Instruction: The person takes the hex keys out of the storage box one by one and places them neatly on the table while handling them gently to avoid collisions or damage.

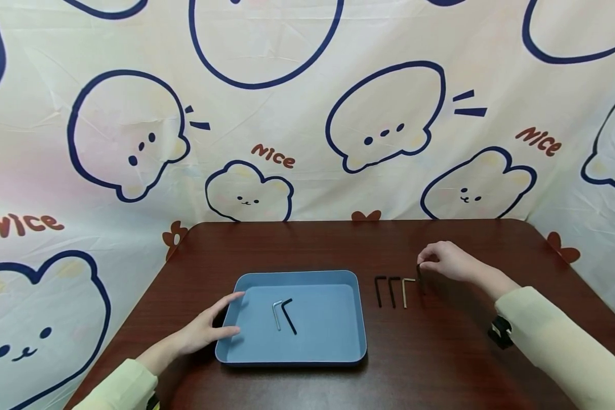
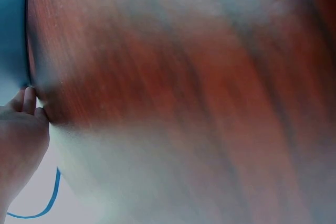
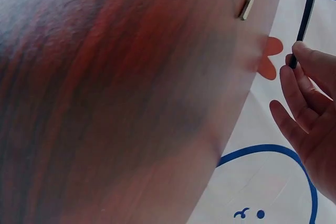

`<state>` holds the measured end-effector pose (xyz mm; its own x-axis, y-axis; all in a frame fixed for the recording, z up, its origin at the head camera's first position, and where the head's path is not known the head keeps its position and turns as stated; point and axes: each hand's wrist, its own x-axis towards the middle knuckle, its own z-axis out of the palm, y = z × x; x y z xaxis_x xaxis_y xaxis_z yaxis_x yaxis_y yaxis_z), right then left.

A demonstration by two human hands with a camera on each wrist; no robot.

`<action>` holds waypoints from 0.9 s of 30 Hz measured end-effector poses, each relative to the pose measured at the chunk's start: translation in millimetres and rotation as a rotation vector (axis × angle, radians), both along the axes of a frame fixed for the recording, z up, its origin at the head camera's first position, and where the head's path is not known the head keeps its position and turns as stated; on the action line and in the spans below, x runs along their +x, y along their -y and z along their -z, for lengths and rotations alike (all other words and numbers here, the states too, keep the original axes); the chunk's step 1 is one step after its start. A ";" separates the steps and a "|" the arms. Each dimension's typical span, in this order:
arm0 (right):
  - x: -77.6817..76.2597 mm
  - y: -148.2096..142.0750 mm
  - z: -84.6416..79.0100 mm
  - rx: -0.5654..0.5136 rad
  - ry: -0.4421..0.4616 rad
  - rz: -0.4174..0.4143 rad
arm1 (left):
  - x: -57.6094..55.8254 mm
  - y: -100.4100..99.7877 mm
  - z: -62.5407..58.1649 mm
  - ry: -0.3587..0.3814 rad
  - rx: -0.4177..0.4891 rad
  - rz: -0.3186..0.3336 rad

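At far left, your left hand (image 1: 205, 327) is spread wide, thumb and forefinger apart, the tips reaching over the left rim of the blue tray (image 1: 334, 354). The left wrist view adds what the head view hides: the other fingers bunched at the tray's outer side, though you cannot tell from it how firmly they bear. Only the head view shows inside the tray, where a silver hex key (image 1: 276, 319) lies left of a tray black key (image 1: 289, 319), near each other. Just beyond the tray's right edge, on the brown table (image 1: 420, 359), lie the first black key (image 1: 377, 293), the second black key (image 1: 392, 293) and a brass-coloured key (image 1: 404, 294), in a row and apart. Right of them, your right hand (image 1: 447, 261) pinches a held key (image 3: 308, 19) between thumb and fingers, a narrow grip. In the head view this key is thin and dark below your fingertips; the right wrist view shows its black shaft plainly, one end poking out between the fingers. Behind everything hangs a printed cloth (image 1: 307, 122).
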<state>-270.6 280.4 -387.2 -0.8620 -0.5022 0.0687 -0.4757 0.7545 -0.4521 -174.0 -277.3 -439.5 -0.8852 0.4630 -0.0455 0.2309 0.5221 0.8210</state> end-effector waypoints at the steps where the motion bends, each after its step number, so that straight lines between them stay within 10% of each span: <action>1: -0.1 -1.0 1.2 -0.001 0.002 0.001 | 0.0 -0.1 -0.2 0.000 0.001 0.001; 27: -0.8 -2.8 32.5 0.037 0.029 -0.028 | 2.0 -1.8 -5.2 0.023 0.002 -0.018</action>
<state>-271.4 283.2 -419.7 -0.8487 -0.5283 0.0245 -0.4841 0.7573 -0.4383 -172.0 -275.5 -434.3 -0.8919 0.4475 -0.0648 0.2030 0.5244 0.8269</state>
